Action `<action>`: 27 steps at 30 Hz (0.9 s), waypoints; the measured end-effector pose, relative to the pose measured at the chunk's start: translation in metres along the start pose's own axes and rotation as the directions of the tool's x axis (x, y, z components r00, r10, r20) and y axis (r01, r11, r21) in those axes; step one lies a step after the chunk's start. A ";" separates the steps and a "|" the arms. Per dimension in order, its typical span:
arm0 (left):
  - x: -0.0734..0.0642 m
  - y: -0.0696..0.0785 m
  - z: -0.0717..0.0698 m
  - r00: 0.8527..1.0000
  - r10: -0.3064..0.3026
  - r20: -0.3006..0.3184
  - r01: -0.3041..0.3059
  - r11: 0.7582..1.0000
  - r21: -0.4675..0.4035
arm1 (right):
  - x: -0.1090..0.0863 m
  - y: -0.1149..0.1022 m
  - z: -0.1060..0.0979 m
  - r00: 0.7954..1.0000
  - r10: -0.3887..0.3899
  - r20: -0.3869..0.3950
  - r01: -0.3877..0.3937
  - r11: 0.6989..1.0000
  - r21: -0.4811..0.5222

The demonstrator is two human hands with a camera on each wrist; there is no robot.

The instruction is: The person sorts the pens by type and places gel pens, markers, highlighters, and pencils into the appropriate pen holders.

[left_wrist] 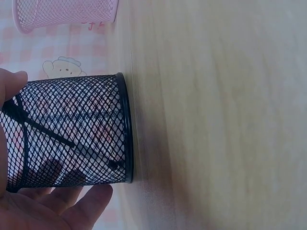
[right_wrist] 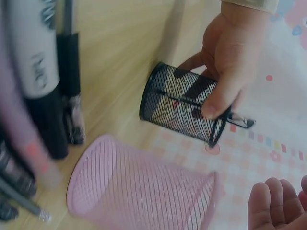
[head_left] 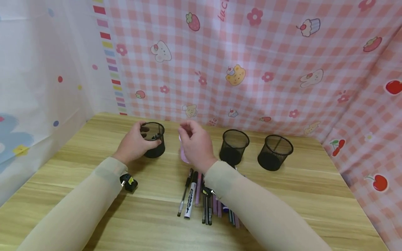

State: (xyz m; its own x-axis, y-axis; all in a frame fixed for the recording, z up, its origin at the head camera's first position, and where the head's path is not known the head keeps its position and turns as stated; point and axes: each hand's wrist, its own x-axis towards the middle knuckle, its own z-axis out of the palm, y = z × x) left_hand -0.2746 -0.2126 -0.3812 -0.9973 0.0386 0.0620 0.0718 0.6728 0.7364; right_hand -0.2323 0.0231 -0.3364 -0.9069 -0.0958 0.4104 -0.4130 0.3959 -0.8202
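Note:
My left hand [head_left: 132,144] grips a black mesh pen cup [head_left: 156,150] that stands upright at the table's left, thumb on the near side and fingers round the far side. Through the mesh in the left wrist view, a dark pen [left_wrist: 62,140] leans inside it; its clip end shows past the rim in the right wrist view. My right hand [head_left: 200,144] is over a pink mesh pen cup [head_left: 183,156] and hides most of it in the head view. In the right wrist view its fingers [right_wrist: 274,201] are loosely bent beside the pink cup's rim, with nothing visible in them.
Two more black mesh cups [head_left: 233,146] [head_left: 274,153] stand to the right. Several pens lie in a bunch below my right forearm, among them a white marker [head_left: 190,200] and a black pen [head_left: 185,193]. A checked cloth [head_left: 213,52] hangs behind the table.

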 end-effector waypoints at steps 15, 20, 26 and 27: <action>0.000 -0.001 0.001 1.000 -0.005 -0.003 0.005 1.000 0.004 | -0.014 0.023 -0.081 1.000 -0.005 -0.017 0.002 0.985 -0.171; -0.001 0.000 0.001 1.000 -0.006 0.001 0.006 1.000 0.003 | -0.023 0.032 -0.106 0.999 0.019 0.041 -0.009 0.971 -0.240; 0.000 0.000 0.001 1.000 -0.007 0.002 0.007 1.000 0.006 | -0.035 0.047 -0.130 0.987 0.113 0.110 -0.066 0.930 -0.363; 0.000 0.000 0.000 1.000 -0.006 0.003 0.006 1.000 0.007 | -0.037 0.049 -0.134 0.985 0.126 0.120 -0.072 0.922 -0.381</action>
State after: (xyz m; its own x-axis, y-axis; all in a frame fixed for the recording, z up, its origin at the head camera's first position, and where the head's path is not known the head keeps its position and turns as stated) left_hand -0.2745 -0.2120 -0.3812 -0.9978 0.0362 0.0554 0.0653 0.6781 0.7320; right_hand -0.2076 0.1683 -0.3383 -0.9552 -0.1542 0.2526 -0.2838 0.7196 -0.6337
